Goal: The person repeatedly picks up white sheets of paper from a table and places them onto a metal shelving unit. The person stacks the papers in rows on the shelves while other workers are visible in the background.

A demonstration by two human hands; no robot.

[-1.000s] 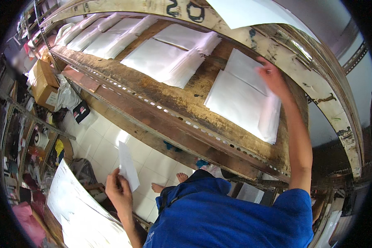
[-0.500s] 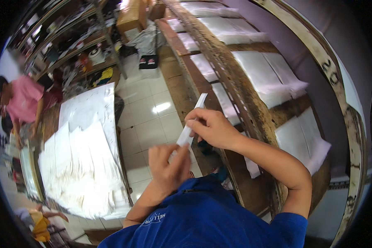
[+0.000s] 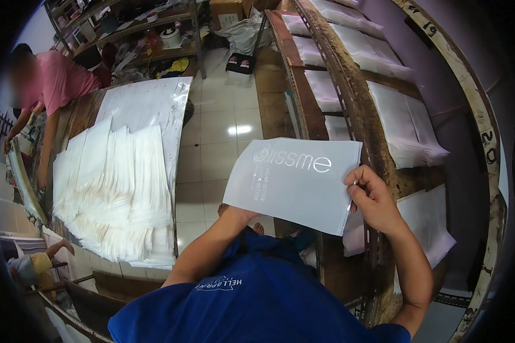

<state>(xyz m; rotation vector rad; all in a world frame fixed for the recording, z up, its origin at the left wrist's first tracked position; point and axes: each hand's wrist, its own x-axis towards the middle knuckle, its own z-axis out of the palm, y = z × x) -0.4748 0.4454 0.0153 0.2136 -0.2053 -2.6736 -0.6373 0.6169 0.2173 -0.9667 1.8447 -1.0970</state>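
In front of my body a frosted plastic bag [image 3: 294,188] is spread out nearly flat, its printed lettering facing up. My right hand [image 3: 373,197] pinches the bag's right edge between thumb and fingers. At the lower left corner my left hand [image 3: 240,214] holds it from beneath; the bag hides most of those fingers. To my left, a large fanned pile of white frosted bags [image 3: 117,197] covers much of a table. To my right, similar bags [image 3: 403,123] lie in neat stacks on a long wooden rack.
The table's white board [image 3: 154,100] shows beyond the pile. A person in a pink shirt [image 3: 66,80] works with a framed screen [image 3: 24,180] at the far left. Cluttered shelves [image 3: 149,40] stand behind, and a tiled floor aisle [image 3: 212,143] runs between table and rack [image 3: 340,74].
The bag was seen edge-on as a narrow strip between both hands; now it lies face up and broad. My right hand moved right to its edge, and my left hand went beneath it.
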